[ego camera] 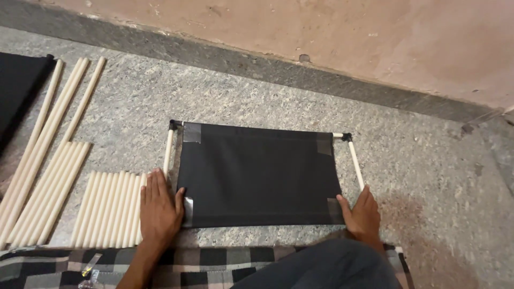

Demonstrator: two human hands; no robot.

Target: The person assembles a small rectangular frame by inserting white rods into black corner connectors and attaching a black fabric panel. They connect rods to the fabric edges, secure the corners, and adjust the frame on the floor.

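Black cloth panel (pixel 259 174): we see it lying flat on the grey stone floor (pixel 417 176), stretched over a frame of cream rods. Grey tape patches mark its four corners.

Frame rods: one short rod (pixel 168 151) runs down the panel's left edge, another rod (pixel 356 165) down its right edge. Black corner joints (pixel 173 124) sit at the two far corners of the panel.

Left hand (pixel 159 210): at the panel's near left corner, palm down and fingers spread flat, thumb touching the cloth edge; it presses rather than grips.

Right hand (pixel 365 213): at the panel's near right corner, fingers curled over the near end of the right rod, thumb on the cloth. We cannot tell how firmly it closes.

Short cream rods (pixel 110 208): a row laid side by side just left of the panel, the left hand partly resting on them.

Longer cream rods (pixel 51 160): further left of the panel, in loose bundles.

Second black cloth (pixel 19 88): far left of the panel, at the picture's edge.

Checked cloth (pixel 214 265): on the near side of the panel, beneath our arms.

Pink wall (pixel 348 37): beyond the panel's far edge, with a dark stone strip (pixel 241 61) at its foot.
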